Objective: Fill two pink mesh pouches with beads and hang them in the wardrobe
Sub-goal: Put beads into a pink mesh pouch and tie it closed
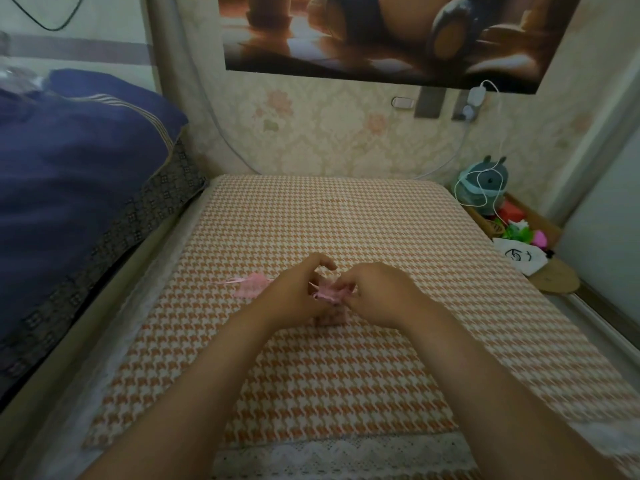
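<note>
Together, left hand (294,289) and right hand (377,292) clamp their grip on one pink pouch (329,295) (second pouch (250,287) alongside).

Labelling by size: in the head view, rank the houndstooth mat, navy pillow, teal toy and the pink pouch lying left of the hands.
1. houndstooth mat
2. navy pillow
3. teal toy
4. pink pouch, partly behind the left hand

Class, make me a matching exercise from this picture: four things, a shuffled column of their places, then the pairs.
Column one:
1 nearer pouch
2 farther pouch
3 navy bedding
4 poster

Column two:
A on the wall
B pinched by left hand and right hand
C lying free on the checked mat
D heaped left of the mat

Pairs: 1-B, 2-C, 3-D, 4-A.
</note>
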Demonstrator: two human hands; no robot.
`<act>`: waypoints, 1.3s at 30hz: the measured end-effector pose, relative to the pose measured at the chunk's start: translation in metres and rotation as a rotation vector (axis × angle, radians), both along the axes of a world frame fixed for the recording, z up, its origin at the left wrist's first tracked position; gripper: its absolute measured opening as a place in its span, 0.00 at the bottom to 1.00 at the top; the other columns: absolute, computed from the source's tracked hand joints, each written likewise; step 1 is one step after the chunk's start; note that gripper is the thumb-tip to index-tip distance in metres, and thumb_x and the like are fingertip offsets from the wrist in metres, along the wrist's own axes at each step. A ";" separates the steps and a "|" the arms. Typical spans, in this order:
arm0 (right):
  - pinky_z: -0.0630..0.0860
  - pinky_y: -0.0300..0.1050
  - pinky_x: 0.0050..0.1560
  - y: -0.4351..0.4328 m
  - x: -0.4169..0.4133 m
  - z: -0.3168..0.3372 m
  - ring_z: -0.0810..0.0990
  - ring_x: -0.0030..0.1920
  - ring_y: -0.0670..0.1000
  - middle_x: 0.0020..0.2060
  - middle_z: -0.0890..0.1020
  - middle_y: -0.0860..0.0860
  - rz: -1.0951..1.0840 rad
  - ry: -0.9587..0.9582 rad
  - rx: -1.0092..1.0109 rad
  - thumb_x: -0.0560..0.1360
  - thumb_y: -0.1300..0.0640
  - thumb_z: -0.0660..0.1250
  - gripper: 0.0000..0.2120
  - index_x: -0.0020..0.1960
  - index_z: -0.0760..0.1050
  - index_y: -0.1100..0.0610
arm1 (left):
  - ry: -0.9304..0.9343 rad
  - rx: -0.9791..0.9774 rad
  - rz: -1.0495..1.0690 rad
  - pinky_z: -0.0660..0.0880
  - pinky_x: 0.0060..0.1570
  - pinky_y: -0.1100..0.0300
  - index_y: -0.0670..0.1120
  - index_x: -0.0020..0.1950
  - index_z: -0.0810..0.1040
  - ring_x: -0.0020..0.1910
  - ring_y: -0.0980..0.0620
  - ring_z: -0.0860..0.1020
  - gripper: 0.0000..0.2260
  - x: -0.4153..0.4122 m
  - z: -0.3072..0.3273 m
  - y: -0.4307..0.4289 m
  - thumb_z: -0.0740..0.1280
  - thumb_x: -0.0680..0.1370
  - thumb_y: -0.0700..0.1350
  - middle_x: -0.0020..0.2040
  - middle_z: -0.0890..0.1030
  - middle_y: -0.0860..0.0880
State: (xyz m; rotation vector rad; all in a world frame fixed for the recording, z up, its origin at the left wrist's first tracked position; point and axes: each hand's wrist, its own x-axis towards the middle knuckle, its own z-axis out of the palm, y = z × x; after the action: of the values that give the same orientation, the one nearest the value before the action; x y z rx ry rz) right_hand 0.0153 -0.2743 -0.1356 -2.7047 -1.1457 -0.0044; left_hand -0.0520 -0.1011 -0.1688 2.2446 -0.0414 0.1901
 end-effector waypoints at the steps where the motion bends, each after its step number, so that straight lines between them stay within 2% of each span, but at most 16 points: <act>1: 0.75 0.44 0.46 -0.001 0.000 0.002 0.80 0.52 0.48 0.53 0.83 0.43 -0.003 -0.009 0.013 0.77 0.46 0.66 0.11 0.58 0.81 0.41 | -0.009 0.016 0.006 0.80 0.42 0.55 0.58 0.56 0.72 0.41 0.52 0.81 0.22 -0.001 0.001 0.002 0.78 0.69 0.46 0.47 0.82 0.52; 4: 0.72 0.43 0.44 -0.003 0.000 0.003 0.80 0.52 0.46 0.53 0.82 0.41 -0.005 -0.005 0.014 0.77 0.48 0.67 0.09 0.54 0.82 0.41 | 0.002 0.058 0.040 0.80 0.42 0.53 0.55 0.51 0.74 0.40 0.51 0.80 0.17 -0.005 0.005 0.002 0.77 0.68 0.46 0.44 0.82 0.51; 8: 0.77 0.47 0.50 0.001 -0.005 -0.002 0.80 0.53 0.49 0.54 0.82 0.43 0.010 0.072 -0.004 0.77 0.49 0.66 0.10 0.55 0.82 0.41 | -0.021 0.110 0.065 0.77 0.42 0.63 0.50 0.47 0.81 0.41 0.56 0.81 0.09 -0.008 0.011 0.000 0.76 0.70 0.43 0.43 0.83 0.53; 12: 0.77 0.49 0.52 0.002 -0.005 0.000 0.79 0.54 0.50 0.54 0.79 0.44 0.004 0.025 0.020 0.77 0.48 0.66 0.08 0.53 0.83 0.41 | -0.028 0.240 0.097 0.71 0.38 0.74 0.50 0.44 0.85 0.37 0.62 0.78 0.03 -0.010 0.019 -0.002 0.74 0.72 0.43 0.38 0.82 0.58; 14: 0.77 0.49 0.52 0.002 -0.004 0.001 0.79 0.54 0.50 0.55 0.79 0.44 0.005 0.049 0.012 0.77 0.46 0.66 0.08 0.53 0.83 0.41 | -0.032 0.268 0.099 0.69 0.37 0.75 0.50 0.44 0.85 0.36 0.64 0.77 0.03 -0.011 0.022 -0.001 0.74 0.72 0.43 0.36 0.80 0.59; 17: 0.77 0.50 0.53 -0.001 -0.001 0.002 0.78 0.51 0.47 0.55 0.79 0.44 -0.003 0.079 0.128 0.77 0.50 0.66 0.08 0.54 0.82 0.44 | -0.024 0.294 0.101 0.71 0.39 0.72 0.50 0.43 0.85 0.38 0.61 0.79 0.03 -0.013 0.026 0.003 0.74 0.73 0.42 0.38 0.82 0.58; 19: 0.77 0.48 0.53 -0.005 0.004 0.005 0.76 0.47 0.44 0.55 0.78 0.43 -0.050 0.050 0.217 0.77 0.53 0.65 0.10 0.56 0.81 0.44 | -0.005 0.321 0.121 0.70 0.39 0.73 0.50 0.43 0.85 0.40 0.61 0.79 0.03 -0.014 0.029 0.007 0.73 0.74 0.43 0.39 0.82 0.58; 22: 0.76 0.47 0.53 -0.010 0.015 0.003 0.77 0.51 0.46 0.56 0.78 0.44 -0.128 0.027 0.259 0.78 0.56 0.64 0.13 0.60 0.78 0.46 | 0.028 0.342 0.137 0.71 0.39 0.71 0.50 0.44 0.85 0.41 0.61 0.79 0.02 -0.016 0.033 0.014 0.72 0.74 0.44 0.40 0.82 0.58; 24: 0.75 0.46 0.53 -0.011 0.023 -0.008 0.78 0.54 0.48 0.57 0.79 0.44 -0.178 0.002 0.214 0.79 0.56 0.64 0.13 0.62 0.78 0.46 | 0.056 0.336 0.140 0.70 0.36 0.70 0.49 0.44 0.85 0.38 0.62 0.77 0.04 -0.017 0.034 0.015 0.70 0.76 0.46 0.38 0.81 0.57; 27: 0.75 0.48 0.57 -0.006 0.036 -0.027 0.77 0.59 0.51 0.59 0.81 0.46 -0.197 -0.038 0.106 0.79 0.52 0.64 0.14 0.65 0.77 0.46 | 0.060 0.275 0.185 0.69 0.30 0.62 0.44 0.38 0.83 0.27 0.58 0.73 0.16 -0.016 0.033 0.008 0.65 0.78 0.52 0.29 0.78 0.50; 29: 0.72 0.51 0.62 0.001 0.042 -0.035 0.76 0.62 0.53 0.62 0.81 0.48 -0.177 -0.060 0.070 0.79 0.50 0.63 0.16 0.66 0.76 0.46 | 0.055 0.255 0.233 0.72 0.32 0.56 0.41 0.35 0.81 0.28 0.50 0.74 0.21 -0.013 0.032 0.003 0.64 0.79 0.56 0.29 0.79 0.44; 32: 0.67 0.53 0.66 0.013 0.049 -0.044 0.74 0.64 0.55 0.63 0.80 0.48 -0.155 -0.075 0.023 0.81 0.51 0.59 0.16 0.68 0.75 0.43 | 0.054 0.270 0.287 0.70 0.31 0.56 0.41 0.29 0.74 0.28 0.47 0.74 0.23 -0.008 0.031 0.002 0.65 0.78 0.53 0.27 0.76 0.43; 36: 0.62 0.55 0.67 0.024 0.055 -0.052 0.73 0.64 0.56 0.63 0.81 0.48 -0.141 -0.058 -0.045 0.83 0.51 0.56 0.17 0.66 0.76 0.41 | 0.083 0.278 0.268 0.77 0.38 0.54 0.39 0.36 0.81 0.35 0.48 0.80 0.15 -0.003 0.028 0.005 0.67 0.76 0.49 0.37 0.83 0.41; 39: 0.60 0.54 0.66 0.027 0.059 -0.053 0.73 0.63 0.54 0.59 0.82 0.45 -0.142 -0.079 -0.021 0.81 0.50 0.61 0.13 0.62 0.80 0.42 | 0.109 0.241 0.261 0.80 0.45 0.52 0.42 0.41 0.84 0.44 0.48 0.83 0.11 -0.001 0.027 0.006 0.66 0.75 0.48 0.44 0.85 0.44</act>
State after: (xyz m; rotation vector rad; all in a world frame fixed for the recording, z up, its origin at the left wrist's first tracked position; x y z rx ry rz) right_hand 0.0746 -0.2468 -0.1890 -2.8213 -0.9761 -0.1218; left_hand -0.0528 -0.0952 -0.1422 2.4933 0.3028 0.2119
